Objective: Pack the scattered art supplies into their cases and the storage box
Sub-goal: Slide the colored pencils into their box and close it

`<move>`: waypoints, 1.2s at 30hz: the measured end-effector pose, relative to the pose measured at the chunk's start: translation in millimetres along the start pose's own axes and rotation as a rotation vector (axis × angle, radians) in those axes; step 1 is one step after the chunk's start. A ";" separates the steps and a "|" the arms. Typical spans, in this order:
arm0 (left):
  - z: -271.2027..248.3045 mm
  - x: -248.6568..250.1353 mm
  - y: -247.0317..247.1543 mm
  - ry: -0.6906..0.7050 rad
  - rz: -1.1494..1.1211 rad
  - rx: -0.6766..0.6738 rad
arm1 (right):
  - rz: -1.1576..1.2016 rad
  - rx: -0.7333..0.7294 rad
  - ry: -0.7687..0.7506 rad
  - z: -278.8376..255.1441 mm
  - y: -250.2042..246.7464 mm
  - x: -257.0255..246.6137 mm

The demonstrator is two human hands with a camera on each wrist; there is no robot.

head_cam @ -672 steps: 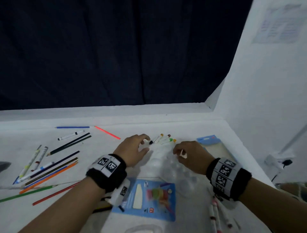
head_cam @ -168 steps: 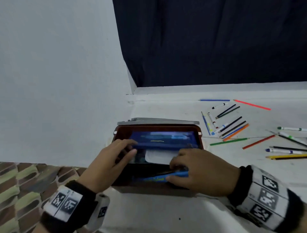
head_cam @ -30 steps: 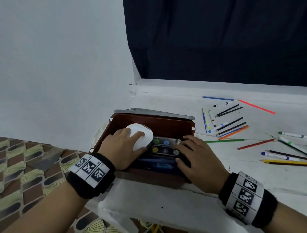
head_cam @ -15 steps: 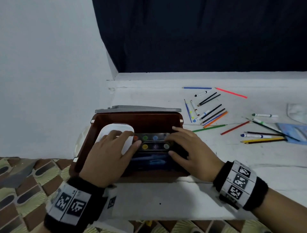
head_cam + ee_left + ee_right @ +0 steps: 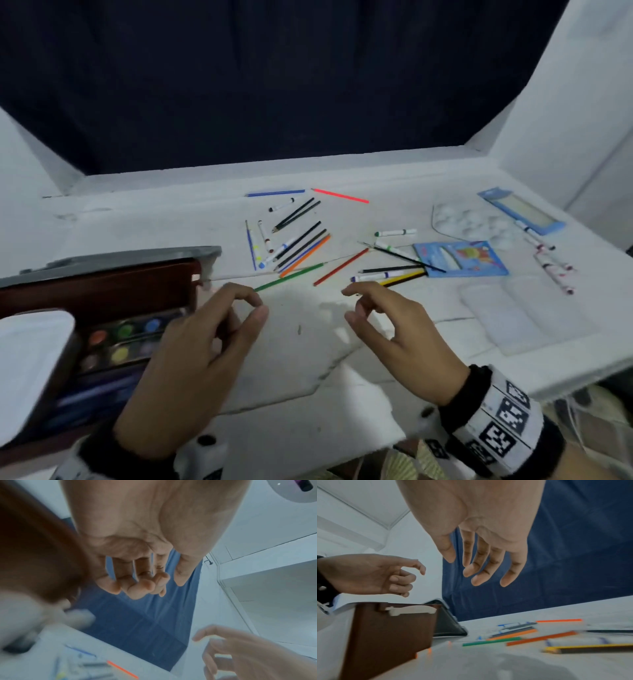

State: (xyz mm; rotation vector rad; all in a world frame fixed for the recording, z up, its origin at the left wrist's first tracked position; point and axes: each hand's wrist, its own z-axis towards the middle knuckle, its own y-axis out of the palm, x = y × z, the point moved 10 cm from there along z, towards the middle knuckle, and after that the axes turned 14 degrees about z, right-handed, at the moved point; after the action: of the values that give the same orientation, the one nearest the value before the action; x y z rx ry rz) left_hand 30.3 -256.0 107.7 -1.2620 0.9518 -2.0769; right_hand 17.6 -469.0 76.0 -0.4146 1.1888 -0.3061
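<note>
The brown storage box [image 5: 102, 281] stands open at the table's left end, holding a watercolour set [image 5: 126, 339] and a white palette [image 5: 30, 359]. My left hand [image 5: 255, 306] hovers just right of the box, fingers loosely curled and empty, as the left wrist view [image 5: 154, 586] confirms. My right hand [image 5: 349, 305] hovers beside it with relaxed, empty fingers [image 5: 476, 580]. Just beyond the fingertips lie a green pencil [image 5: 289, 277], a red pencil [image 5: 340, 267] and a yellow pencil [image 5: 404, 279]. Several more pencils and markers [image 5: 298, 246] are scattered further back.
A blue printed pack [image 5: 460, 258], a clear plastic palette [image 5: 476, 222] and a blue case [image 5: 520, 210] lie at the right. Markers [image 5: 551, 267] and a clear case [image 5: 527, 311] sit near the right edge. A grey lid [image 5: 137, 255] leans behind the box. Dark curtain at the back.
Both hands have lifted out of the storage box and moved right over the table toward the pencils. The white palette and paint set stay in the box.
</note>
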 end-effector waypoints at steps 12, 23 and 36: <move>87.6 112.3 220.7 -0.044 -0.014 -0.303 | -0.281 -0.038 0.070 -30.0 -224.2 155.1; 217.0 161.7 357.8 0.248 0.375 -0.567 | -0.370 0.098 0.255 23.2 -345.9 249.0; 273.1 172.8 419.4 0.436 0.632 -0.671 | -0.706 0.018 0.598 95.9 -449.8 369.2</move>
State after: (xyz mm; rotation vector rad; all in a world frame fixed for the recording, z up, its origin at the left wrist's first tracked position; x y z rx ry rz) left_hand 234.2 -720.7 -43.3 -0.6158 2.0540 -1.5747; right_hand 229.3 -1015.5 9.8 -0.7550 1.5875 -1.1086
